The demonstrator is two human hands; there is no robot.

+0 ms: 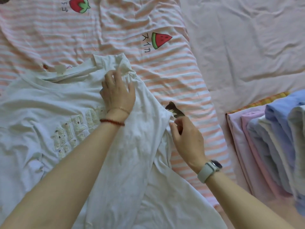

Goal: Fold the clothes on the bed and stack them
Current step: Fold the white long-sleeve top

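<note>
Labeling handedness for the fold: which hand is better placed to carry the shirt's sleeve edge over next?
Right, probably. The right hand already pinches the white T-shirt at its outer right edge, free to swing inward. The left hand sits up near the shoulder, fingers in the fabric, better suited to anchoring the fold line.

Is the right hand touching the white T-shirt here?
Touching. The head view shows the right hand pinching the white T-shirt's edge between its fingertips.

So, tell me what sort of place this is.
Probably a bedroom: a white T-shirt lies on a striped fruit-print bedsheet, with a stack of folded clothes alongside.
</note>
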